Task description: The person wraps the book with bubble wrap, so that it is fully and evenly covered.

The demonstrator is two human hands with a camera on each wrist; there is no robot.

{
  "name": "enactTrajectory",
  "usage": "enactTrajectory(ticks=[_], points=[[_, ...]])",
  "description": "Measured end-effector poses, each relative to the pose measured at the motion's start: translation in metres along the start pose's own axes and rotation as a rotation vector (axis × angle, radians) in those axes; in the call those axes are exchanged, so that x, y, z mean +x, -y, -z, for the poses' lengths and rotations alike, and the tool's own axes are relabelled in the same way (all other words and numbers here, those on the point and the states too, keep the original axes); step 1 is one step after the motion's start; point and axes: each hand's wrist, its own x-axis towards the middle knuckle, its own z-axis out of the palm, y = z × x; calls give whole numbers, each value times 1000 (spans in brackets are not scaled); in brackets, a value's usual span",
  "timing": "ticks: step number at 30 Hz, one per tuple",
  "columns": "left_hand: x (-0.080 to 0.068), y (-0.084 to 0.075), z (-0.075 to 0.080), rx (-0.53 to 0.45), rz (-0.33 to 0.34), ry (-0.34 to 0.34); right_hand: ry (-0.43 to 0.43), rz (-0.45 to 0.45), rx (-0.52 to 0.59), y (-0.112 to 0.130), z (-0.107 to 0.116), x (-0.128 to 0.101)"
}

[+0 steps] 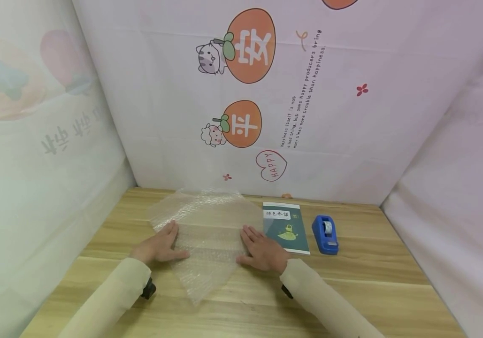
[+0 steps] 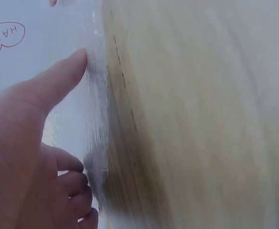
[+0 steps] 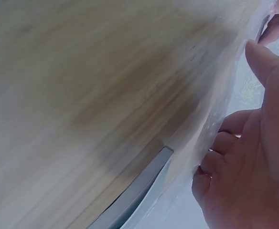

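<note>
With left grip and right grip both released, resting at its sides, we would best smooth the bubble wrap evenly across the worktop, minding the booklet its corner overlaps.

transparent sheet: glossy, bumpy plastic | table: wood-grained | booklet: paper | tape dispenser: smooth plastic

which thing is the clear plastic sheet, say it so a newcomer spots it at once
On the wooden table, find the left hand and right hand. The clear plastic sheet spans between them, one corner pointing toward the person. Unlike the green booklet and blue tape dispenser toward the right, it lets the wood show through.
</note>
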Motion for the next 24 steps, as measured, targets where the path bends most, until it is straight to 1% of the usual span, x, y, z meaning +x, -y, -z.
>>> enactTrajectory(ticks=[3,11,20,24], points=[[-1,-1,-2,-2,10,-17,-1,-9,0,2,-1,2],[-3,-8,-6,30,51,-56,-1,-4,31,8,-4,6],[-5,-13,-7,35,74,-76,8,-12,33,10,-6,6],[-5,-13,-8,55,80,-75,17,-23,29,11,-5,6]])
